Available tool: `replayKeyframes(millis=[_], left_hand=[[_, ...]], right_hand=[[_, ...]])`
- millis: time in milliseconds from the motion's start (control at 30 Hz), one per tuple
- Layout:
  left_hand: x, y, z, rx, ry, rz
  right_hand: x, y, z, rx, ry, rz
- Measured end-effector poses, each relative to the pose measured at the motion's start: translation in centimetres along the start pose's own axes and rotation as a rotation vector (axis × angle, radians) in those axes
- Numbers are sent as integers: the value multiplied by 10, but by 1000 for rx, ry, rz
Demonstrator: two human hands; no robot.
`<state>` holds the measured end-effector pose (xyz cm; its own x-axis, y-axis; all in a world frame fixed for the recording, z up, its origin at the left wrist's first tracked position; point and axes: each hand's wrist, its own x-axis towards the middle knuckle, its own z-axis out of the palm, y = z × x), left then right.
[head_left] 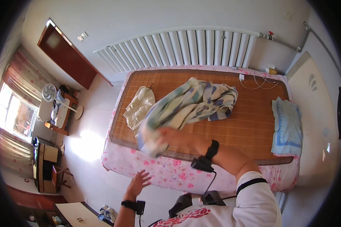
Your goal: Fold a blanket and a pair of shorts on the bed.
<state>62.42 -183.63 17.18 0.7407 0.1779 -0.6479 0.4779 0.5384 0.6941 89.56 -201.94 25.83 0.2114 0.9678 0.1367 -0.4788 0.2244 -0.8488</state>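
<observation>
A checked blanket (212, 99) in blue, green and cream lies bunched across the brown bamboo mat (250, 125) on the bed. My right hand (171, 137), smeared by motion, is closed on the blanket's near left end, which hangs blurred over the mat's front edge. Below it, beside the bed's pink flowered sheet (183, 176), my left hand (138, 184) is empty with its fingers spread. Left of the blanket, partly covered by it, lies a crumpled cream cloth (141, 102).
A light blue pillow (287, 126) lies at the bed's right end. White cables and a charger (241, 77) rest on the far right corner. Behind the bed runs a white radiator (185, 47). A fan (50, 92) stands at left, near a dark cabinet (45, 162).
</observation>
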Motion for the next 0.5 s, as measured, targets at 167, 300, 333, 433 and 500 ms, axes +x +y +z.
replayKeyframes(millis=[167,300,333,433,500], left_hand=[[-15,77,100,-380,-303,-22],[8,60,98,470,-406,348],[20,60,103,271,-364,238],[32,83,122,1214,-221,892],[44,104,133,919,-221,790]], right_hand=[[-32,-2,64,-250,-101,168],[-68,19,62,-746,-73,209],[-78,24,60,-945,-84,189],[-120,36,31,-659,136,363],[-147,23,22,-836,326,275]])
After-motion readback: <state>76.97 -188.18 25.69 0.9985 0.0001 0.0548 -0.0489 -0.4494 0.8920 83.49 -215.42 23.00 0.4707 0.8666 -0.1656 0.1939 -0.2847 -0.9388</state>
